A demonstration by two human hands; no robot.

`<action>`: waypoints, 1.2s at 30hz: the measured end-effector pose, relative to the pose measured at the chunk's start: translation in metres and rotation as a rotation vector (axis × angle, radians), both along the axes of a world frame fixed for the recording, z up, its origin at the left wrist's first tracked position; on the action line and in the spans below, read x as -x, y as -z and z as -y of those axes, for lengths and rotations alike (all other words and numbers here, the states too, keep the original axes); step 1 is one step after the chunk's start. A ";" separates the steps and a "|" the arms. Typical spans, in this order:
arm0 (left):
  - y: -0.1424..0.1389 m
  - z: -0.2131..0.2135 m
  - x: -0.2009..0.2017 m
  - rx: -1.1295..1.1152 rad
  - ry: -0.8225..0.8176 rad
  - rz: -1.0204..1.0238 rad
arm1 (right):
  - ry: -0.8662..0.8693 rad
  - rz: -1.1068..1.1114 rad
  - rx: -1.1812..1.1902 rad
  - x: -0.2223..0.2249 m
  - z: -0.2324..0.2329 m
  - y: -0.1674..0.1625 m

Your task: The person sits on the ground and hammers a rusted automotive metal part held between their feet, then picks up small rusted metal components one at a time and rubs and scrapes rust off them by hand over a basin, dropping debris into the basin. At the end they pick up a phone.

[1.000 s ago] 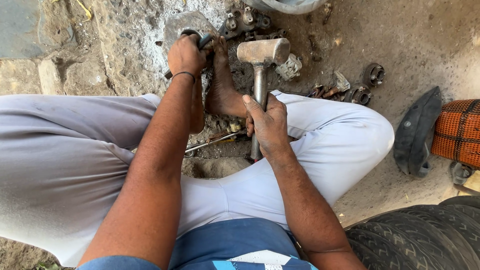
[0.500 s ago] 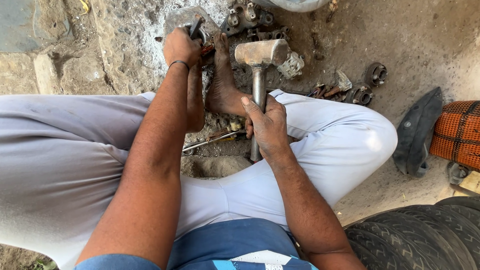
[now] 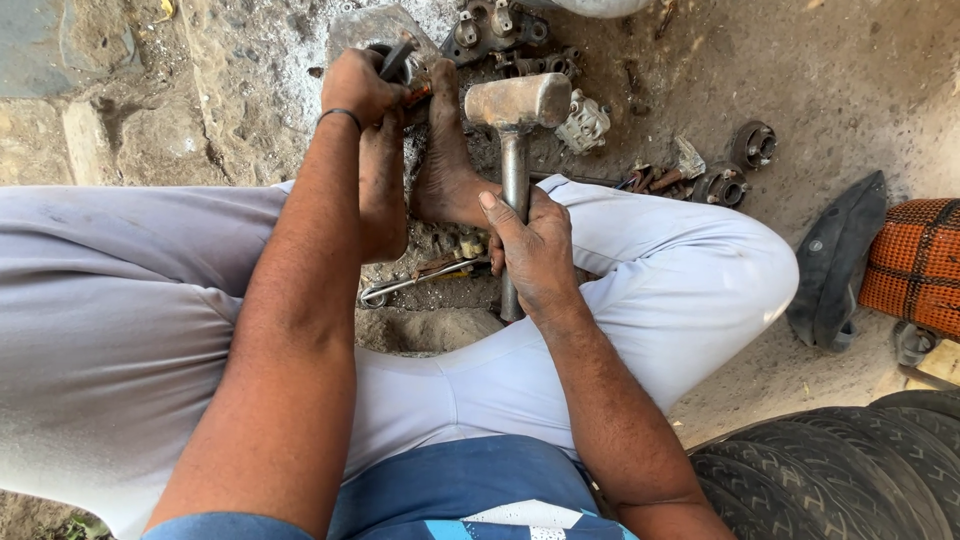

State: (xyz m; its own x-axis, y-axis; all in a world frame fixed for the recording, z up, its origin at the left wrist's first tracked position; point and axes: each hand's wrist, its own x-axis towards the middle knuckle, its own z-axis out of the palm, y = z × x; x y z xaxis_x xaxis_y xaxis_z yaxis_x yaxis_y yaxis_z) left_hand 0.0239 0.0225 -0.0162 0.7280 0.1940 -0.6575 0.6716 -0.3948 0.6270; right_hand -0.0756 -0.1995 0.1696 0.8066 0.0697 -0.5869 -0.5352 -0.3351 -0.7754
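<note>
Tyre [image 3: 850, 470]: black, ribbed, at the person's right hip, nearest the camera.
Legs: grey trousers, knees spread wide, bare feet drawn together on the ground ahead.
Spanner [image 3: 415, 283]: lies on the dirt between the thighs, just behind the heels, untouched.
Right hand [image 3: 535, 255]: fingers wrapped tight round the hammer's metal shaft, about midway along, thumb pointing up it.
Hammer [image 3: 515, 150]: upright in view, block-shaped head at the top, level with the toes of the right foot; shaft end sticks out below the hand.
Left hand [image 3: 360, 85]: fingers closed on a dark tool [image 3: 395, 62] with a thin handle; its kind I cannot tell. A band sits on the wrist.
Part [image 3: 385, 30]: rounded, grey, dusty, on the ground just beyond the left hand and touching the toes.
Scrap [image 3: 495, 25]: metal housings and rings [image 3: 752, 145] scattered on the ground beyond the feet and to the right.
Basket [image 3: 915, 265]: orange weave, far right, beside a black rubber flap [image 3: 835, 260].
</note>
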 end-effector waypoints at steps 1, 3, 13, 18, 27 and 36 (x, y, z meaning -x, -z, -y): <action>-0.001 0.002 -0.001 -0.056 0.063 -0.002 | 0.001 -0.004 0.002 0.000 0.000 0.000; -0.002 0.007 -0.003 -0.141 0.155 0.011 | 0.003 -0.013 0.008 0.000 0.000 0.000; 0.004 0.007 -0.001 -0.113 -0.084 0.215 | -0.003 0.027 0.025 0.003 -0.006 0.000; -0.023 0.009 -0.018 0.203 -0.352 0.471 | -0.046 0.122 -0.022 0.008 -0.005 -0.005; -0.039 0.031 -0.013 0.281 -0.267 0.859 | -0.016 0.130 -0.041 0.013 0.000 -0.009; -0.035 0.018 -0.002 -0.091 0.010 0.630 | 0.000 0.133 -0.074 0.010 0.002 -0.012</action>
